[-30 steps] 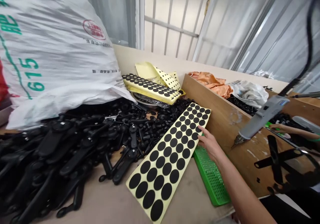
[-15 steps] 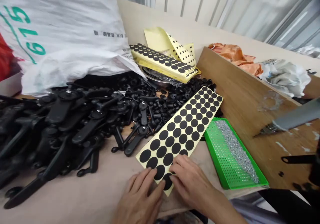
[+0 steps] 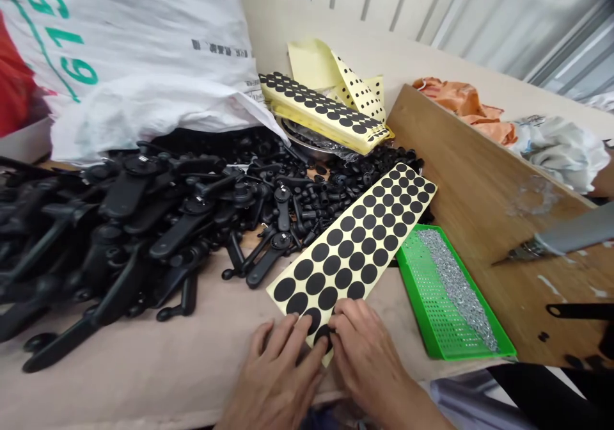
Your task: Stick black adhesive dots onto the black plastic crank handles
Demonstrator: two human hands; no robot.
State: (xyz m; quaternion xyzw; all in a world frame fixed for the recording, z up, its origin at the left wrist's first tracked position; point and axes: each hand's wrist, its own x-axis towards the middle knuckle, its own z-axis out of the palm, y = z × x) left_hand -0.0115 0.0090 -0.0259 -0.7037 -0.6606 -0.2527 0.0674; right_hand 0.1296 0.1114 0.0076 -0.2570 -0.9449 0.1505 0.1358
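The left hand (image 3: 281, 369), fingers spread, rests on the dotted sheet (image 3: 352, 251) on the worktop (image 3: 211, 366), while the right hand (image 3: 369, 356), fingers bunched, whether gripping I cannot tell, apparently works at its nearest dot (image 3: 322, 334), calling for a light, precise touch next.

- A workshop, apparently one for small-parts assembly, is shown.
- Black plastic parts (image 3: 127, 190) are heaped in bulk across the worktop (image 3: 96, 385).
- Tiny metallic pieces (image 3: 458, 289) are piled in a green perforated tray (image 3: 432, 308).
- A yellow sheet of black discs (image 3: 355, 244) is laid out, with similar sheets (image 3: 326, 111) stacked behind.
- A pointed grey tool (image 3: 570, 232) is seen at the right.
- A large printed white sack (image 3: 153, 39) is kept beside the heap.
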